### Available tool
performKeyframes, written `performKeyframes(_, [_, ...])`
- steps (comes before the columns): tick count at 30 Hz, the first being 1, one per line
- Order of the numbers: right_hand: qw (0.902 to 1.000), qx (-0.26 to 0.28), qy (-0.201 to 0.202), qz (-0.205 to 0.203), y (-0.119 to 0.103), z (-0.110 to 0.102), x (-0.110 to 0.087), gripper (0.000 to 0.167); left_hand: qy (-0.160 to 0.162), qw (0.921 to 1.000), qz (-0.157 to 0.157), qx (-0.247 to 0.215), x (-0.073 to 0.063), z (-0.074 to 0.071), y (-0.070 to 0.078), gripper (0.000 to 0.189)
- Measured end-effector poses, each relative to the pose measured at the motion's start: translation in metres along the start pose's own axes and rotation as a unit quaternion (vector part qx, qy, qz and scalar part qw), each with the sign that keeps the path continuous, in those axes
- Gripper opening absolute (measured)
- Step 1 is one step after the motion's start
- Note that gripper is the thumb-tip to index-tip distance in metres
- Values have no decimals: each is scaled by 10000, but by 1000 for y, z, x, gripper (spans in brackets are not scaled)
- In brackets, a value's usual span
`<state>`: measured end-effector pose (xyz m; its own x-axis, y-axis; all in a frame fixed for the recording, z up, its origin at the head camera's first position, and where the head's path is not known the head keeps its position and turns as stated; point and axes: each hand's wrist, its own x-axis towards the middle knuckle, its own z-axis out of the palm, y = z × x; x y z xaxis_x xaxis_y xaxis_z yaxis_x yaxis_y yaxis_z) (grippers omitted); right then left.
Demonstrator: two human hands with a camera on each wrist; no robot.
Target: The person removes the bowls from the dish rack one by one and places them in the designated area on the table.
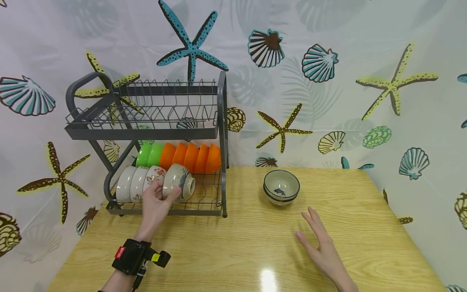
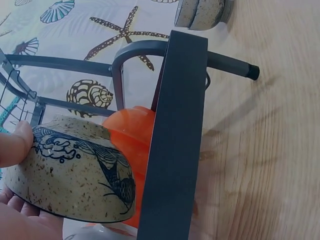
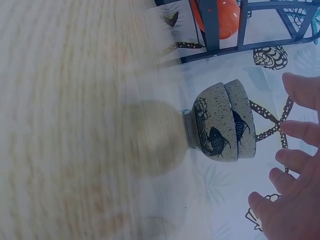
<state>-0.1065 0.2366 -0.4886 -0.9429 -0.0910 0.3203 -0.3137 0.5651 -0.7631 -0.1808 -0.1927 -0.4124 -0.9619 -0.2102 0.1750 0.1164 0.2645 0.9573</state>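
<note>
My left hand (image 1: 156, 202) grips a speckled grey bowl (image 1: 177, 181) on the lower tier of the dish rack. Thumb and fingers pinch its wall; the bowl is tipped on its side, foot to the right, beside a row of white bowls (image 1: 127, 182). Dark blue fish and wave drawings show on it in the left wrist view (image 2: 75, 172). Over the table, my right hand (image 1: 322, 251) is held with spread fingers and nothing in it. Just beyond it stand two nested speckled bowls (image 1: 281, 186), upright on the table.
The dark grey two-tier dish rack (image 1: 146, 134) stands at the left, its upper wire tier bare. Behind the white bowls, green bowls (image 1: 149, 155) and several orange bowls (image 1: 191, 157) lie on their sides in a row. A patterned cloth (image 1: 328, 101) hangs behind the wooden table (image 1: 233, 243).
</note>
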Motion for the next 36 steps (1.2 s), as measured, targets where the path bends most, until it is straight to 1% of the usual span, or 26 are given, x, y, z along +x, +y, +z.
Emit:
performKeyframes(5, [10000, 48, -10, 63, -5, -1, -2, 58, -110, 9997, 220, 48, -9, -2, 2, 34])
performKeyframes(11, [9999, 83, 64, 4, -8, -2, -2, 59, -123, 9985, 535, 69, -20, -1, 6, 29])
performKeyframes(16, [9999, 32, 136, -42, -12, -2, -4, 59, -147, 9963, 832, 169, -31, 2, 8, 28])
performKeyframes(21, [9999, 21, 109, -30, -17, -2, -3, 60, -64, 9942, 1059, 149, -40, 8, 8, 26])
performKeyframes(25, [9996, -216, 162, -32, -21, -2, -3, 62, -9, 9927, 1183, 247, -47, 14, 11, 25])
performKeyframes(29, [9980, -515, 329, -132, -27, -2, -3, 62, -79, 9907, 1331, 272, -55, 19, 13, 25])
performKeyframes(32, [9972, -512, 443, -305, -33, -2, -3, 60, -159, 9862, 1612, 353, -61, 22, 13, 24])
performKeyframes(34, [9967, -465, 502, -441, -37, -1, -3, 60, -216, 9801, 1917, 474, -64, 24, 11, 25])
performKeyframes(36, [9961, -357, 528, -618, -41, -1, -2, 61, -290, 9719, 2252, 614, -68, 26, 10, 26])
